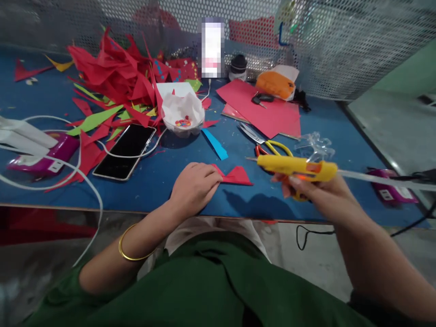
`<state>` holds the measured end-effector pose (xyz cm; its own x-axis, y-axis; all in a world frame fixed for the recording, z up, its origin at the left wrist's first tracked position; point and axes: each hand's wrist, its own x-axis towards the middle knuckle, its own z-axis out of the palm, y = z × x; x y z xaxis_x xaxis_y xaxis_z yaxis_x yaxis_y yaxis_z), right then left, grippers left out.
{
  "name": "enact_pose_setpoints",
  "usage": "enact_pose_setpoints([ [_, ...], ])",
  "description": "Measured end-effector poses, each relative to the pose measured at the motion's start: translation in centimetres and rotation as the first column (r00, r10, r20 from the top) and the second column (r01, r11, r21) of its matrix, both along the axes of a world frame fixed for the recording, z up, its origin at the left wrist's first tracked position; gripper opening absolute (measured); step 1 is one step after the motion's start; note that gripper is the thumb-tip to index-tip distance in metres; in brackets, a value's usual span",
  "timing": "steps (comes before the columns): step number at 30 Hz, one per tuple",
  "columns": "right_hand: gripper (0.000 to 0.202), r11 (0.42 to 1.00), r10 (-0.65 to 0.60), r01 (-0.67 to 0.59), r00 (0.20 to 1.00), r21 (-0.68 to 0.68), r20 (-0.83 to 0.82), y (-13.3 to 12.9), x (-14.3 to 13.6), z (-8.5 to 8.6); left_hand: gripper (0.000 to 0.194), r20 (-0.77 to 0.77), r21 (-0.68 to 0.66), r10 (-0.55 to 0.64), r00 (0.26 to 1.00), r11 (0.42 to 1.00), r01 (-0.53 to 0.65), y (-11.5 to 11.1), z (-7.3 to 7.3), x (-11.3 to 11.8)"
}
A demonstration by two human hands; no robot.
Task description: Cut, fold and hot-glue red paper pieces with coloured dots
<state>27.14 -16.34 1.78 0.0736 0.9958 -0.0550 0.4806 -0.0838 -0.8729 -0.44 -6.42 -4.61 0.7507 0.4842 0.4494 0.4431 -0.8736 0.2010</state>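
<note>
My left hand (195,187) rests on the blue table with its fingers closed over one end of a folded red paper bow (238,176); the part under the fingers is hidden. In my right hand (316,193) is a yellow hot glue gun (296,166), its nozzle pointing left above the table, a little right of the bow. A white glue stick (361,176) runs out of its back end. Beyond the bow lies a blue paper strip (215,144). Scissors (254,134) and a tool with yellow and red handles (277,147) lie behind the glue gun.
A heap of red paper pieces (116,68) covers the back left. A phone (125,152), a white cable (90,181) and a paper-lined bowl (183,116) stand nearer. Red sheets (269,109) with keys (262,98) lie back right. Purple packs (391,186) flank the table. A mesh panel (323,50) closes the back.
</note>
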Motion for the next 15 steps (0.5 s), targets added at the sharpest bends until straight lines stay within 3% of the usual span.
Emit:
enact_pose_setpoints([
  [3,0.043,0.998,0.061,-0.06,0.996,-0.018,0.066,-0.4,-2.2,-0.6,0.017,0.039,0.037,-0.015,0.999,0.999,0.014,-0.2,-0.1,-0.3],
  [8,0.027,0.993,0.116,-0.117,0.969,-0.006,0.22,-0.8,-3.2,-1.7,0.018,0.085,0.022,-0.034,0.996,0.999,0.032,-0.5,0.0,-0.6],
  [15,0.026,0.993,0.077,-0.061,0.981,-0.097,0.176,-0.9,-3.4,-2.5,0.021,0.049,0.008,-0.029,0.998,1.0,0.028,-0.7,0.4,-0.7],
])
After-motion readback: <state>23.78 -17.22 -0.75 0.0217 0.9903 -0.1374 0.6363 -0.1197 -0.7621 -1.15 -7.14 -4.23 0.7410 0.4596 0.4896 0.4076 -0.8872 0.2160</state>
